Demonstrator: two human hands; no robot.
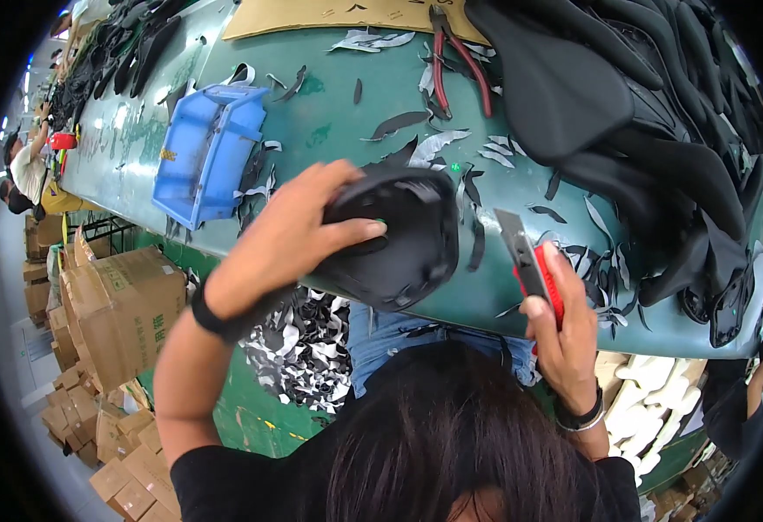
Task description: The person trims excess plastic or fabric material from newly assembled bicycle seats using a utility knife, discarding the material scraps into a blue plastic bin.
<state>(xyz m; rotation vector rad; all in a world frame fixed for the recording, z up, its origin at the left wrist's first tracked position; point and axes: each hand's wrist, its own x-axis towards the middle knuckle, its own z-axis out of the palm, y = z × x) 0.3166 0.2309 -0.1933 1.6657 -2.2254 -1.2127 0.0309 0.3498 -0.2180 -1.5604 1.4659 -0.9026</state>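
Observation:
My left hand [305, 213] is closed on the edge of a black moulded seat [416, 235], its thumb pressed on the hollow, shell-like side that faces up. The seat is slightly blurred and tilted over the near edge of the table. In my right hand [566, 326] is a red utility knife [552, 283], its wide blade pointing up and away from me. The blade is apart from the seat, to its right. Curled black and white trimmings lie around both hands.
A blue plastic bin [207, 157] stands left on the green table [329, 104]. Red-handled pincers [460, 65] lie at the back. Black seats [564, 87] are heaped at right. Below are a pile of scraps [299, 348] and cardboard boxes [124, 304]. Other people are at far left and right.

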